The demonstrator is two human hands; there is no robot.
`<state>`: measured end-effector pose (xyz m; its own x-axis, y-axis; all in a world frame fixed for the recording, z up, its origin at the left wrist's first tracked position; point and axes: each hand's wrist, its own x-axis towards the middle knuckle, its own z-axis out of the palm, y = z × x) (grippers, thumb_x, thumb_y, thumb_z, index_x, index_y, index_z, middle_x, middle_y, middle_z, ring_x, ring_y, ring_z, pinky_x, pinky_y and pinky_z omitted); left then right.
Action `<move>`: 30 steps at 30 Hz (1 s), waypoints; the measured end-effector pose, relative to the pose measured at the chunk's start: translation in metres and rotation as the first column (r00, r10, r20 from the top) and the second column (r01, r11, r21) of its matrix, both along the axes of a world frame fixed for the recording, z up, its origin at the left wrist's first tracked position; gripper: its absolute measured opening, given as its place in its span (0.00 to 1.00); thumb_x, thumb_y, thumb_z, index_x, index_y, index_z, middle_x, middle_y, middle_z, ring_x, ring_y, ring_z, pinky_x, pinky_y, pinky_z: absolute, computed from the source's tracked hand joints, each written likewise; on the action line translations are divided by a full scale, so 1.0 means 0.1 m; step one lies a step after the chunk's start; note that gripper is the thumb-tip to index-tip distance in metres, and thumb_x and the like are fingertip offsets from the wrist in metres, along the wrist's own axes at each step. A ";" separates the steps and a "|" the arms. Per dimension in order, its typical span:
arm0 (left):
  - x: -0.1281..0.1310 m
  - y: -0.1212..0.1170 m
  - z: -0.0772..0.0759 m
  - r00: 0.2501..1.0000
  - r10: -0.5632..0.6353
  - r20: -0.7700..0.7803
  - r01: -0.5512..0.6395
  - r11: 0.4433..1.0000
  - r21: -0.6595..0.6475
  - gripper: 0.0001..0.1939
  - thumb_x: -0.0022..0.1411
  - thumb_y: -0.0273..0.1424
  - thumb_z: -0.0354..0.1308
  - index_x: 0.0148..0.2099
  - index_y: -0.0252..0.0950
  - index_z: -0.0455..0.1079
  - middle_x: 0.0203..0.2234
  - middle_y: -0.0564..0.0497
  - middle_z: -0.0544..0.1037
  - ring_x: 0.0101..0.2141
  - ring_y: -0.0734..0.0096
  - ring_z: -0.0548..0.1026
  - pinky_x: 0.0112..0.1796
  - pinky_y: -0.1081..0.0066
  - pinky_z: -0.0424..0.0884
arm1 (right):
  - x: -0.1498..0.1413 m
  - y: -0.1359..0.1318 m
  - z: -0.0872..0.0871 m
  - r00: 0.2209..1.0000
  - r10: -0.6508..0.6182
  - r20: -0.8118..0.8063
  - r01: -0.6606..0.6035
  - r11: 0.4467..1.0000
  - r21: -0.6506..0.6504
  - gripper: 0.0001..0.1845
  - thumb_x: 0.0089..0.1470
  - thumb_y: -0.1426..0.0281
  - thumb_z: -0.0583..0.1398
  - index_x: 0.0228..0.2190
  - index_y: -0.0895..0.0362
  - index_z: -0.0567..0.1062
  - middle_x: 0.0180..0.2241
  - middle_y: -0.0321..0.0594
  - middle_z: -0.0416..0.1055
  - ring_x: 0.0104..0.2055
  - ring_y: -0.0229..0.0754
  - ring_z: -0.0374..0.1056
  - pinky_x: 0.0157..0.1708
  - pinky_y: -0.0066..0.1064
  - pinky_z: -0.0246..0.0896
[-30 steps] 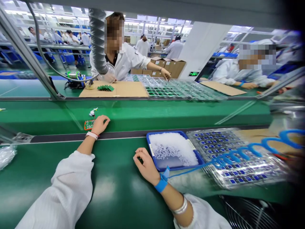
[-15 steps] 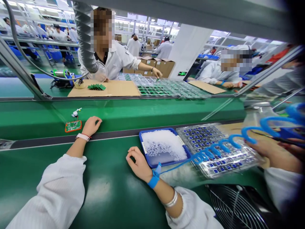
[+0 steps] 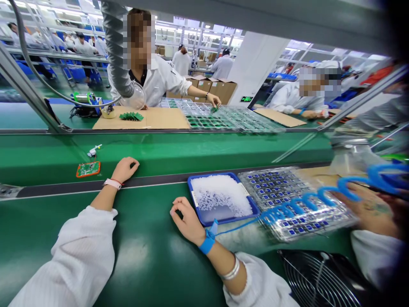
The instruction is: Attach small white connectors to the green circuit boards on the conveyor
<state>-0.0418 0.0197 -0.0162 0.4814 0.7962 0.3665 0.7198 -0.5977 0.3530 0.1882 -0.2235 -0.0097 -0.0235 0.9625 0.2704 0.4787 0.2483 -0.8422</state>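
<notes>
Grip released on both sides, nothing held. Left hand [image 3: 125, 169] palm down and loosely curled on the green table [image 3: 150, 260], its wrist lying across a dark belt strip [image 3: 64, 190], a pale wristband [image 3: 111, 183] around that wrist. Near those fingers, off to the left, a green circuit board [image 3: 88, 169] in an orange frame, flat on the green surface; just above it, a small white connector [image 3: 94, 150]. Right hand [image 3: 188, 215] loosely curled, knuckles up, on the table just beside a blue tray [image 3: 230, 218] heaped with white plastic pellets [image 3: 220, 194]. Around the right wrist, a blue anti-static strap [image 3: 207, 244], its coiled blue cord [image 3: 303, 204] running over a clear blister tray of small blue parts [image 3: 275, 187] next to the blue tray. On the far end of that clear tray, a co-worker's hand [image 3: 367, 211]. Across the line, another co-worker's hand [image 3: 213, 100] over clear trays of green boards [image 3: 217, 121], beside a cardboard sheet [image 3: 166, 119] bearing stacked green boards [image 3: 131, 116].
</notes>
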 end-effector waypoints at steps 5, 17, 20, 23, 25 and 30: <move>0.01 -0.01 0.02 1.000 0.011 0.004 -0.011 1.000 0.008 0.15 0.59 0.40 0.49 0.32 0.36 0.71 0.33 0.45 0.77 0.35 0.59 0.71 0.41 0.62 0.65 | 0.01 0.00 0.01 1.000 0.011 0.011 -0.010 1.000 -0.013 0.06 0.51 0.76 0.53 0.26 0.56 0.67 0.37 0.42 0.62 0.42 0.40 0.63 0.44 0.35 0.60; 0.02 -0.02 0.01 1.000 0.008 -0.006 -0.008 1.000 -0.013 0.13 0.60 0.36 0.48 0.33 0.35 0.71 0.33 0.44 0.77 0.37 0.59 0.71 0.42 0.61 0.65 | 0.02 -0.01 0.00 0.999 0.035 0.031 -0.035 0.999 -0.010 0.06 0.52 0.76 0.53 0.26 0.55 0.67 0.36 0.42 0.63 0.41 0.41 0.62 0.43 0.35 0.61; 0.03 -0.03 0.04 1.000 0.006 -0.001 -0.006 1.000 -0.016 0.13 0.60 0.36 0.47 0.33 0.35 0.71 0.34 0.44 0.77 0.37 0.59 0.71 0.42 0.61 0.65 | 0.02 -0.01 0.01 0.999 0.039 0.035 -0.038 0.999 -0.016 0.06 0.52 0.76 0.53 0.26 0.55 0.67 0.36 0.42 0.63 0.42 0.41 0.63 0.44 0.36 0.61; 0.04 -0.06 0.06 1.000 0.002 0.004 -0.002 1.000 -0.017 0.13 0.60 0.35 0.48 0.33 0.36 0.71 0.33 0.45 0.77 0.36 0.60 0.71 0.41 0.63 0.65 | 0.02 -0.01 0.03 0.999 0.021 0.034 -0.021 1.000 -0.015 0.06 0.53 0.75 0.53 0.26 0.55 0.67 0.37 0.42 0.63 0.42 0.41 0.63 0.43 0.36 0.61; 0.05 -0.08 0.07 1.000 0.000 0.006 0.000 1.000 -0.018 0.12 0.59 0.35 0.48 0.32 0.36 0.71 0.32 0.46 0.77 0.36 0.61 0.72 0.41 0.63 0.65 | 0.02 -0.01 0.03 0.999 0.014 0.033 -0.013 1.000 -0.012 0.06 0.53 0.74 0.53 0.26 0.56 0.67 0.37 0.42 0.63 0.42 0.41 0.63 0.43 0.35 0.61; 0.06 -0.09 0.07 1.000 0.007 0.007 -0.007 1.000 -0.028 0.10 0.57 0.33 0.49 0.30 0.36 0.70 0.31 0.46 0.77 0.35 0.61 0.72 0.40 0.63 0.65 | 0.02 0.00 0.04 0.999 0.025 0.032 -0.025 1.000 -0.011 0.06 0.53 0.74 0.53 0.26 0.55 0.67 0.36 0.42 0.62 0.42 0.42 0.63 0.43 0.35 0.61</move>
<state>-0.0362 0.0107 -0.0092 0.4735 0.8094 0.3474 0.7212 -0.5827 0.3746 0.1903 -0.2238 -0.0060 -0.0562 0.9644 0.2584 0.4988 0.2513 -0.8295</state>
